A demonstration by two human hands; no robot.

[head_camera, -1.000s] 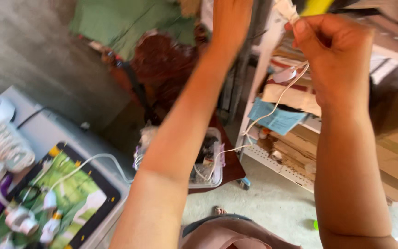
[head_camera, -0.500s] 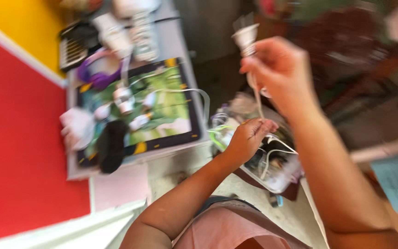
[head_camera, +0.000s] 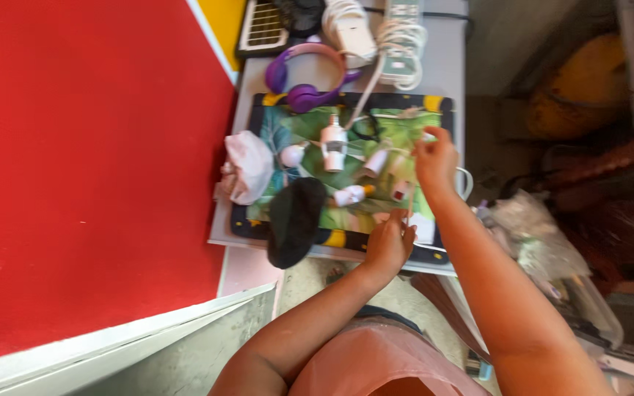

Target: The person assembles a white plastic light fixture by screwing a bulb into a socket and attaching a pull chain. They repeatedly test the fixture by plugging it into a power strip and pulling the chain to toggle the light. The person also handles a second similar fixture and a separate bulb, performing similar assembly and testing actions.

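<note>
At the far left a red wall panel (head_camera: pixel 89 161) fills the view, where a second ago the camera looked at shelves and a grey floor — the head has swung round to the small grey table (head_camera: pixel 449 66). On it lies a green leaf-print mat (head_camera: pixel 295 132). Going rightward along it: a crumpled pale cloth (head_camera: pixel 247 167) at the mat's left edge, a black pouch-like thing (head_camera: pixel 295 221) hanging over the near edge, purple headphones (head_camera: pixel 304 77) just beyond the far edge, and several small white plug adapters (head_camera: pixel 334 141) scattered across the middle.

The left hand (head_camera: pixel 389 243) is at the mat's near edge, fingers curled and pinched on a thin white cable (head_camera: pixel 409 209). A second ago both hands were raised high with that cable strung between them; half a second ago they were already coming down. Now the cable runs only a short way up to the right hand (head_camera: pixel 435 155), which rests over the mat's right part, fingers bent down onto the cable's upper end — whether it truly grips is hard to tell through the blur.

So the cable has come from the air down to the mat, and the work has moved to the table. Further right sit clear plastic bags (head_camera: pixel 533 235) on dark clutter.
</note>
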